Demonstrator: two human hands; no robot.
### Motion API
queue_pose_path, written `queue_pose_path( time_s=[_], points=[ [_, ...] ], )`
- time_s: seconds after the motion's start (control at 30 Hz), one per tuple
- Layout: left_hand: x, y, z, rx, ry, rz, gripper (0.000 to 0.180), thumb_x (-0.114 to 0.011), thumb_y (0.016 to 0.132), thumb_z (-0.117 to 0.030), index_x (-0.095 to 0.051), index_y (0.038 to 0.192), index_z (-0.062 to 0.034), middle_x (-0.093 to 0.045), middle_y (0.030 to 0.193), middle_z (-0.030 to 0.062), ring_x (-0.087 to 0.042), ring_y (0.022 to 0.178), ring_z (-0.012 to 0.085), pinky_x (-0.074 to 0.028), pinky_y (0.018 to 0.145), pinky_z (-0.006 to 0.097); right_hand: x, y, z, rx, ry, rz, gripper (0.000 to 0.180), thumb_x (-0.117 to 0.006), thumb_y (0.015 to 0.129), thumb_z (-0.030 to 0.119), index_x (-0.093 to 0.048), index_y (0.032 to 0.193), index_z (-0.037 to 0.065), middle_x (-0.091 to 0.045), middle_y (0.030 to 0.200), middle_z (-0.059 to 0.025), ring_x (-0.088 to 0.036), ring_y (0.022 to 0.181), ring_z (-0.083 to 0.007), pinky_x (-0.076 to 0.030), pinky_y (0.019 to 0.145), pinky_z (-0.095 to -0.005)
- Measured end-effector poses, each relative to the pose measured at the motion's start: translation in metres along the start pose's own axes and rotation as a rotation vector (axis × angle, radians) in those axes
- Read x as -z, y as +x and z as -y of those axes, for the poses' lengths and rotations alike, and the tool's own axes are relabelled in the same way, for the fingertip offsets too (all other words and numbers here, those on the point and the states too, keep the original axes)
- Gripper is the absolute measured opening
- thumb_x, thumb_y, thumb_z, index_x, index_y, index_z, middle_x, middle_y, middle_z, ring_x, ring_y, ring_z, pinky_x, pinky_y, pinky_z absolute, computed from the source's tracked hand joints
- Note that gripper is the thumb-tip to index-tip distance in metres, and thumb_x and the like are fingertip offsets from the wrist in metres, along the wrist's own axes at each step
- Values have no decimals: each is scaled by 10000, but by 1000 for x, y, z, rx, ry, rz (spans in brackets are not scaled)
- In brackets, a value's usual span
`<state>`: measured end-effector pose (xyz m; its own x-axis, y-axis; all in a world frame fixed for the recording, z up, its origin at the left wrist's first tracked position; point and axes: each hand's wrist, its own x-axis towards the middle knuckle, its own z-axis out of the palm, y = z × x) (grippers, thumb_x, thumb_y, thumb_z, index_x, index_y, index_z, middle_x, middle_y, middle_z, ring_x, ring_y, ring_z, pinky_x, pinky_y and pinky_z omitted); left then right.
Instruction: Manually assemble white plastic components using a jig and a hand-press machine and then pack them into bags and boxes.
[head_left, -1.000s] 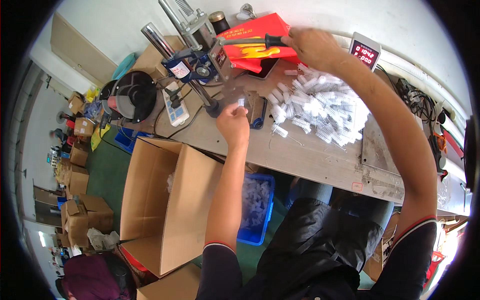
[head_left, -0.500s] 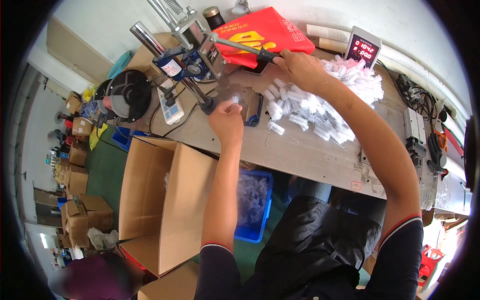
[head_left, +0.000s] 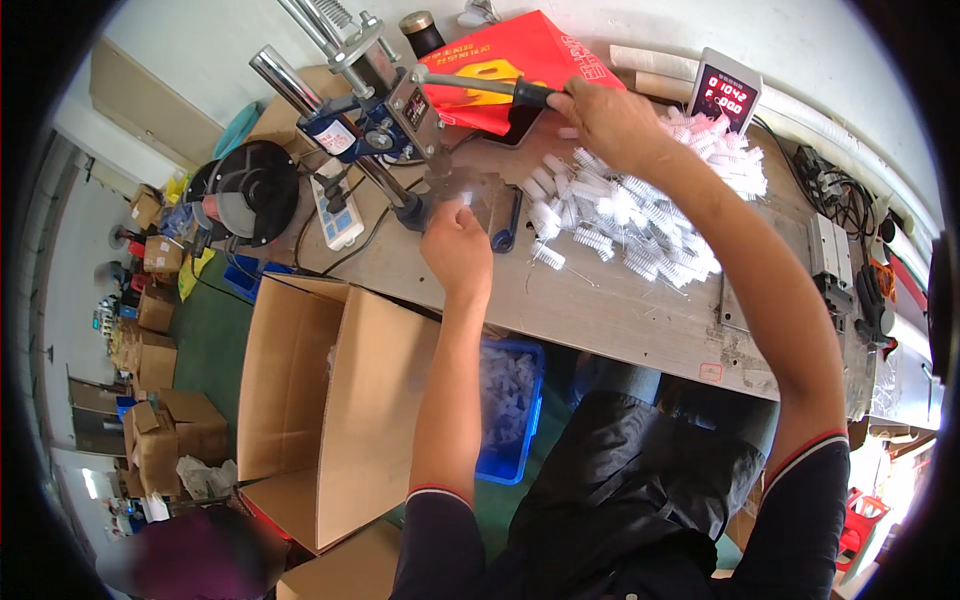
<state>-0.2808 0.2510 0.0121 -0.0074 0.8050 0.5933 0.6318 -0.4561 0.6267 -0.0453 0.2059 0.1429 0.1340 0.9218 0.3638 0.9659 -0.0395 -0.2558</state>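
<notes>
My right hand is wrapped round the black grip of a lever on a blue and silver hand press. Under the press head, my left hand is closed, its fingertips pinched at the metal base plate. A small whitish bit shows at those fingertips, but its kind is hidden. To the right of the press lies a heap of white ribbed, spring-like plastic pieces, some with thin wires sticking out.
A counter with red digits stands behind the heap. A red bag lies behind the lever. Left of the press are a power strip and a black round machine. Below the table edge stand an open carton and a blue bin.
My right hand has risen a little, bringing the lever grip up with it. My left hand stays at the press base, shifted only slightly.
</notes>
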Motion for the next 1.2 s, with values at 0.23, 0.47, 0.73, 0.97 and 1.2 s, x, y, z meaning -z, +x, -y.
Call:
queue_pose_path(
  time_s=[0.23,0.47,0.73,0.97,1.2],
  points=[
    [0,3,3,125,-158,16,185,-688,888,-25,-744,1045,57,-765,851,142,-720,739,178,-544,689,294,-31,-4,0,-37,145,-4,465,-444,1082,458,-564,1071,9,-725,888,-216,-705,897,-423,-538,789,-545],
    [1,12,10,217,-349,49,198,-690,855,-41,-744,1009,72,-772,882,173,-729,777,214,-553,741,330,-58,-3,-2,-63,288,-5,428,-434,1083,434,-573,1139,33,-702,971,-251,-669,970,-449,-505,825,-556],
    [1,10,5,414,-536,125,189,-660,893,-7,-721,1043,90,-765,862,118,-714,778,167,-546,747,276,-31,-3,-10,3,168,114,471,-405,1074,472,-620,1148,60,-734,984,-193,-690,964,-416,-483,878,-544],
    [-7,13,21,344,-442,166,177,-671,891,-4,-712,1046,69,-758,849,104,-699,761,158,-540,728,286,-58,8,-13,-16,-5,74,529,-363,1078,517,-664,1184,95,-740,1094,-173,-685,1094,-357,-426,989,-527],
    [16,14,19,99,-254,237,111,-622,960,-2,-675,1045,47,-745,854,107,-699,778,151,-511,694,291,16,-14,8,-139,91,96,431,-490,1060,422,-630,1290,86,-706,1175,-144,-634,1170,-347,-429,1027,-514]
  ],
)
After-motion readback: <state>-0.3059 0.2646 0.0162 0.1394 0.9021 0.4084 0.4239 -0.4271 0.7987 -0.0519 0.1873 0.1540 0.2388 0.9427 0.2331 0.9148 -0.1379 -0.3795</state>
